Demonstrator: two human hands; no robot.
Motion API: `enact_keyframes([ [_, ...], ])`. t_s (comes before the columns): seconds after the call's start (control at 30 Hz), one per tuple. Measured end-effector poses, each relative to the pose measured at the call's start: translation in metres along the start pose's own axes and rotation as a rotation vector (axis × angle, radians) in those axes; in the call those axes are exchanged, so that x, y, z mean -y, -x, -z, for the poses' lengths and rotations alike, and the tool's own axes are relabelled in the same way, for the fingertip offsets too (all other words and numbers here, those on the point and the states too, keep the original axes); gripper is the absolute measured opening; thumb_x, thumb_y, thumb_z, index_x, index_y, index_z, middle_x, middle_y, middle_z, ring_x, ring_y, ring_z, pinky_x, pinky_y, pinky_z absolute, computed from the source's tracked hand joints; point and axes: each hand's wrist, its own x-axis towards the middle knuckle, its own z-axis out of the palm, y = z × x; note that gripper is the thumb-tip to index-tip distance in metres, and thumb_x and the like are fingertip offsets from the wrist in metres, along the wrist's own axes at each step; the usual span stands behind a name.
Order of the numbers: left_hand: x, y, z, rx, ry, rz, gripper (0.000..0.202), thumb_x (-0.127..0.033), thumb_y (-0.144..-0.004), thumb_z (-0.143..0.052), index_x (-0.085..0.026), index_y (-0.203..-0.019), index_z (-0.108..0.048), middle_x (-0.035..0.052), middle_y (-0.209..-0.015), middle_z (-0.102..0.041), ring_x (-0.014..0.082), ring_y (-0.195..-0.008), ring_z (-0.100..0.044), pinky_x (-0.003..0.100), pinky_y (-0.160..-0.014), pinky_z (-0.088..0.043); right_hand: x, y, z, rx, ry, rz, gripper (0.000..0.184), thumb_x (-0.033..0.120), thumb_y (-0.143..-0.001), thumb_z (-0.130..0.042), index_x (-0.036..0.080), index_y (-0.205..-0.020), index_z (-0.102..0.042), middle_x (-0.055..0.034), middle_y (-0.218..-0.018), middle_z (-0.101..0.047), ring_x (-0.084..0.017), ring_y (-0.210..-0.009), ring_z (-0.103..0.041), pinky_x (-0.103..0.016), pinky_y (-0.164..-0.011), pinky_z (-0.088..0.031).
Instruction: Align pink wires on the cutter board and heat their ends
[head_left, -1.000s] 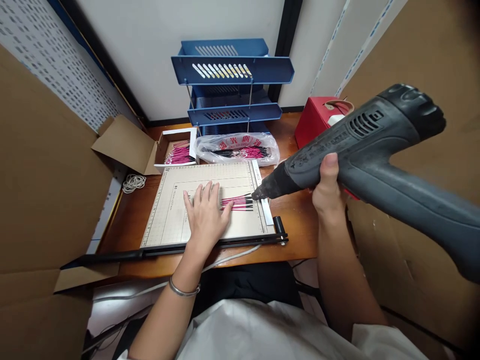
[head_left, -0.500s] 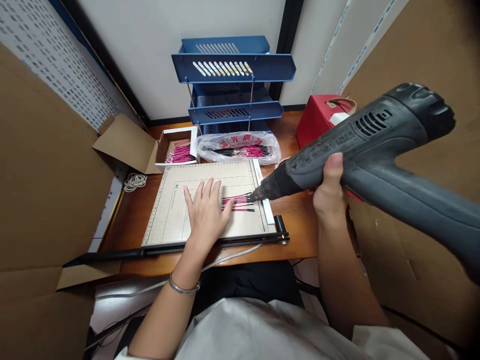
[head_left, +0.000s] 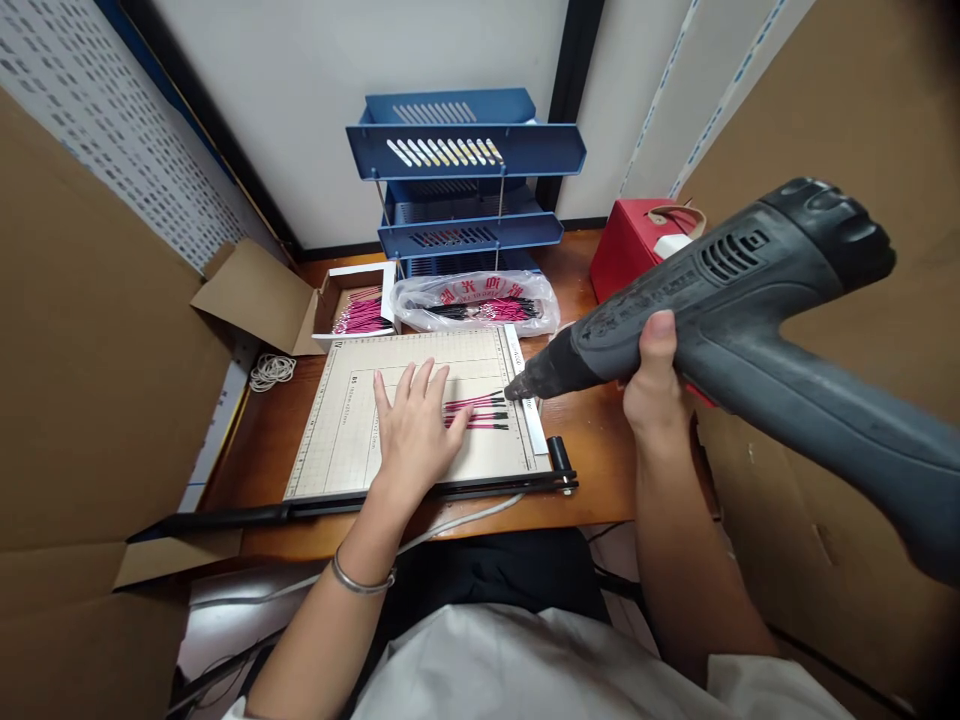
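Note:
My left hand [head_left: 416,420] lies with fingers spread on the paper cutter board [head_left: 337,440]. Under its palm and thumb run several pink wires [head_left: 480,414] with dark ends, side by side and pointing right; their left parts are hidden by the hand. In my right hand [head_left: 656,385] is a dark grey heat gun [head_left: 660,300], gripped around its body with the thumb on top. The nozzle points down and left, close to the dark wire ends at the board's right side. The heat gun's handle stretches off toward the right edge.
Behind the board stand an open white box [head_left: 360,312] of pink wires, a plastic bag [head_left: 476,303] with more wires, and blue stacked trays [head_left: 465,150]. A red box [head_left: 626,245] sits back right. Cardboard walls [head_left: 97,330] flank both sides. The cutter's black arm [head_left: 225,517] runs along the front.
The heat gun's nozzle has shifted slightly, moving off the wire ends toward the board's right edge. My left hand stays on the wires. The camera view has tilted a little.

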Motion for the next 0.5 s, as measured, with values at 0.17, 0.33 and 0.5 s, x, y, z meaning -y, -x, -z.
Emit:
enact_keyframes([
  [0.17, 0.002, -0.009, 0.001, 0.032, -0.013, -0.008, 0.055, -0.045, -0.096, -0.06, -0.016, -0.142, -0.056, 0.0166, -0.156, -0.051, 0.039, -0.147, -0.041, 0.066, -0.126, -0.006, 0.007, -0.006, -0.003, -0.013, 0.025, 0.009, 0.067, 0.064, -0.094, -0.053, 0.026, -0.149, -0.051, -0.0038, -0.16, -0.044, -0.025, -0.154, -0.031, -0.05, -0.133, -0.008],
  [0.33, 0.008, -0.001, 0.001, 0.012, 0.037, 0.016, 0.05, -0.045, -0.098, -0.058, -0.016, -0.139, -0.058, 0.015, -0.154, -0.053, 0.037, -0.146, -0.044, 0.065, -0.126, -0.008, -0.002, -0.015, -0.01, 0.015, 0.048, 0.008, 0.062, 0.062, -0.096, -0.048, 0.03, -0.148, -0.053, -0.0021, -0.157, -0.048, -0.023, -0.156, -0.028, -0.047, -0.133, -0.011],
  [0.5, 0.018, 0.026, 0.001, -0.076, 0.11, 0.002, 0.043, -0.042, -0.099, -0.055, -0.018, -0.135, -0.061, 0.0131, -0.149, -0.058, 0.0345, -0.143, -0.049, 0.064, -0.127, -0.009, -0.003, -0.008, 0.0, 0.036, -0.059, 0.1, 0.072, 0.065, -0.093, -0.052, 0.024, -0.152, -0.048, -0.0063, -0.156, -0.049, -0.026, -0.153, -0.034, -0.051, -0.132, -0.013],
])
